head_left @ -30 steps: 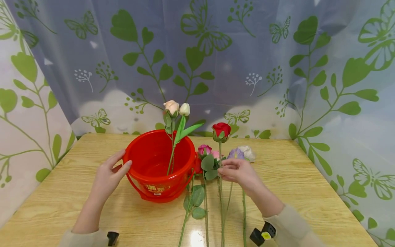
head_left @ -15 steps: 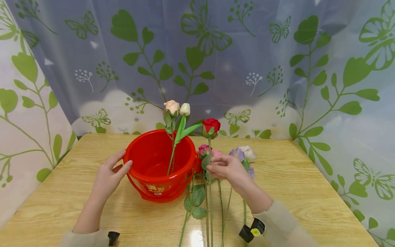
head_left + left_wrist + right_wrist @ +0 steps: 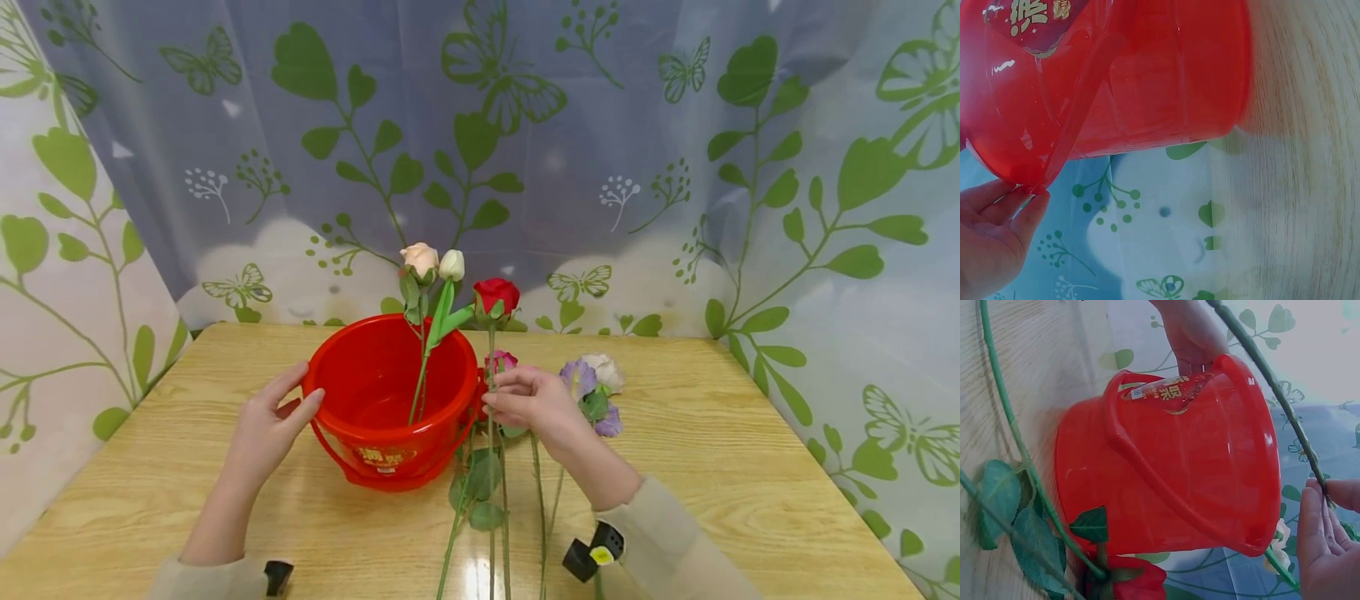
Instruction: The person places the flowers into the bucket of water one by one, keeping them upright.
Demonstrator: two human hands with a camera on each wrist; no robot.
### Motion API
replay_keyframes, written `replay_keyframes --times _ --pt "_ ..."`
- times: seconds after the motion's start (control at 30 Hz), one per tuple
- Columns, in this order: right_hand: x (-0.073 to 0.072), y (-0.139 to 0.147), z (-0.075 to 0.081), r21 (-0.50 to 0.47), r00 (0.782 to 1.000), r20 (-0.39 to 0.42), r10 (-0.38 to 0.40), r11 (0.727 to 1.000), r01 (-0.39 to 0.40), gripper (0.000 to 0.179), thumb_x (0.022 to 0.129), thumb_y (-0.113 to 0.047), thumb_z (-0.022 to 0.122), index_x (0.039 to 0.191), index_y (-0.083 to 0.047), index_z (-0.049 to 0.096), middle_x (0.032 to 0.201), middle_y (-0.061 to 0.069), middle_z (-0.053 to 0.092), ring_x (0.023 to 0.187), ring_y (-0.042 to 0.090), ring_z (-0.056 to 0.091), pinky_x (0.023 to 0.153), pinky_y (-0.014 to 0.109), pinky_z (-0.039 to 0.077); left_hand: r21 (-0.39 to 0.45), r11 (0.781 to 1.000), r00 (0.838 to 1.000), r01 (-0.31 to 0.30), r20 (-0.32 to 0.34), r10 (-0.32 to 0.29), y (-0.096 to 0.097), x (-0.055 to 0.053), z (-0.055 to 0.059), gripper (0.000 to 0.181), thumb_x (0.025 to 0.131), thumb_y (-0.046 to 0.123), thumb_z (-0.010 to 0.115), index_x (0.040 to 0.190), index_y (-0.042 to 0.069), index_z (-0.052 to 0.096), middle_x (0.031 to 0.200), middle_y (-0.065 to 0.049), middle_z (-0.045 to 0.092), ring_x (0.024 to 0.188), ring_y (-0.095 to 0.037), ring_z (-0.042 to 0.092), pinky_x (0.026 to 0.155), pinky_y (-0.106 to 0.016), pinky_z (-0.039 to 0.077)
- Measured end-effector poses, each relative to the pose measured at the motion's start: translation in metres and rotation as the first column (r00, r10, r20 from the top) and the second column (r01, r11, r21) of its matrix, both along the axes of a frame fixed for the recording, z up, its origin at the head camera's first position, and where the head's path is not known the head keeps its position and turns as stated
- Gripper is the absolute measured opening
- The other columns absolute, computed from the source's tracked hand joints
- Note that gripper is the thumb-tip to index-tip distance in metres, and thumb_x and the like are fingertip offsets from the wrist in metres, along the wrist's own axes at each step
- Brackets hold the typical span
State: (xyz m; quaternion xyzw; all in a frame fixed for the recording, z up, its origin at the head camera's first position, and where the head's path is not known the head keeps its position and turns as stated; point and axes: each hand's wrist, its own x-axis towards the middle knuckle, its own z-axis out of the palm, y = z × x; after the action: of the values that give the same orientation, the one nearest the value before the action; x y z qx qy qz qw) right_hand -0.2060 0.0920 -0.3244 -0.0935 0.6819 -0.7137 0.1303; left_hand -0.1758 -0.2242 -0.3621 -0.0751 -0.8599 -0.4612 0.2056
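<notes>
A red plastic bucket [image 3: 438, 454] stands on the wooden table, its handle hanging down at the front. My left hand [image 3: 262, 429] holds its left rim between thumb and fingers; the left wrist view shows the fingertips at the rim by the handle joint. Inside the bucket lean a peach rose [image 3: 420, 259] and a white tulip [image 3: 452, 265]. My right hand [image 3: 540, 408] pinches the stem of a red rose [image 3: 496, 298], held upright just right of the bucket. In the right wrist view the thumb and fingers meet on that green stem [image 3: 1275, 387].
Right of the bucket lie several flowers: a magenta rose [image 3: 501, 361], a purple flower [image 3: 577, 377], a white bloom [image 3: 606, 372]. Their stems run toward the table's near edge, beside green leaves [image 3: 486, 475]. Another red bloom [image 3: 1139, 584] lies close by the bucket. A patterned curtain [image 3: 480, 167] hangs behind.
My right hand has moved left with the red rose, bringing its bloom nearer the tulip and a little higher. The left hand and the bucket have stayed put.
</notes>
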Motion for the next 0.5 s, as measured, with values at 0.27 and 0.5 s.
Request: replay_keyframes --times 0.27,0.5 --pt "0.0 -0.003 0.01 -0.073 1.0 -0.013 -0.008 0.997 0.007 0.017 0.081 0.003 0.058 0.097 0.005 0.053 0.079 0.005 0.058 0.078 0.016 0.063 0.075 0.034 0.052 0.018 1.0 1.0 0.007 -0.008 -0.007 0.001 0.0 0.0 0.05 0.085 0.017 0.06 0.126 -0.007 0.044 0.126 -0.022 0.045 0.115 -0.033 0.042 0.079 -0.037 0.044" --pt "0.0 -0.002 0.024 -0.112 0.998 -0.051 -0.021 0.994 0.015 0.022 0.084 0.003 0.054 0.105 0.008 0.05 0.084 0.004 0.059 0.077 0.013 0.061 0.073 0.03 0.052 0.021 1.0 1.0 0.007 -0.011 -0.007 0.001 0.0 -0.001 0.05 0.085 0.018 0.06 0.126 -0.006 0.044 0.126 -0.021 0.045 0.116 -0.032 0.042 0.079 -0.036 0.044"
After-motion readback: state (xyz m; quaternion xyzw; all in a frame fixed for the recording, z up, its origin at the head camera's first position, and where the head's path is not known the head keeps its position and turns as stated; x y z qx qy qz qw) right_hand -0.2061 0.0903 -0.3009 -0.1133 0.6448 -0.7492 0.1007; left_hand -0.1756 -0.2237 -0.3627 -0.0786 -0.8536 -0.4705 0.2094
